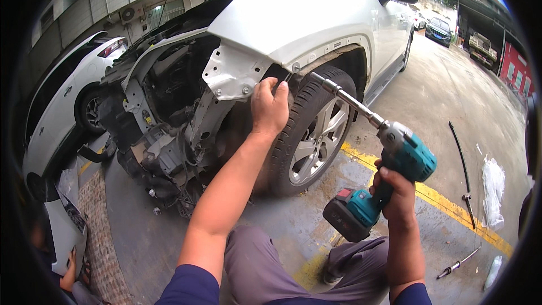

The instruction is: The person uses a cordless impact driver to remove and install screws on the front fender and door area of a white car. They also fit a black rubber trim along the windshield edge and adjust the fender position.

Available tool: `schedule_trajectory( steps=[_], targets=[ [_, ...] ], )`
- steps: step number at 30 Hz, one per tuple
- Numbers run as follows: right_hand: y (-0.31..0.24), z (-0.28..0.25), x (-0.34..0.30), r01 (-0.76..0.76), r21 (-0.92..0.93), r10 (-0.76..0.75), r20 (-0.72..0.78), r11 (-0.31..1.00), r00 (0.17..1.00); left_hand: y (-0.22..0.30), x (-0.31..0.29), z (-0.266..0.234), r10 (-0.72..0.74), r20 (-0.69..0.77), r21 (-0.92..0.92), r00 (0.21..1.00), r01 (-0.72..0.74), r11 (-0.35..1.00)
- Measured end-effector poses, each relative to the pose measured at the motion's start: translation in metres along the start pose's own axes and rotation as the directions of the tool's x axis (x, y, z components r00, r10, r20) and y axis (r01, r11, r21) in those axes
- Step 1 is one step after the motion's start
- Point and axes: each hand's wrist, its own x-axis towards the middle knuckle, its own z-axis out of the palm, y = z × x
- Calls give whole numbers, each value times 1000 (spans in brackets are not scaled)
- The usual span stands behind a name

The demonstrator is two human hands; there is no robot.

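Where left hand [269,107] grips fender [293,22], fingertips hidden, socket tip unclear

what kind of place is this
Most likely an outdoor car repair yard. A white car stands with its front bumper off, the right hand holds a teal cordless impact wrench, and the left hand reaches into the wheel arch.

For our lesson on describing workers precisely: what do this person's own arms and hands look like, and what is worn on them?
Both forearms are bare. Short dark navy sleeves end near the upper arms at the lower edge of the picture. The left hand and right hand wear no gloves, and no watch, band or ring shows on either wrist or hand.
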Motion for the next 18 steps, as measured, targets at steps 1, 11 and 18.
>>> schedule_trajectory(
  steps=[1, 11, 18],
  targets=[
    [-9, 2, 11, 4, -3, -4, 0, 1000, 1000, -10, 3, 2, -25, 65, 77, 998, 20, 997],
    [-15, -1, 77, -91, 14, 89, 91, 996, 992, -38, 59, 23, -81, 483, -129, 872, 162, 978],
    [-16, 3, 73, -60, -20, 62, 79, 998, 995, -39, 60, 31, -72, 554, -359, 830, 315, 879]
  ],
)
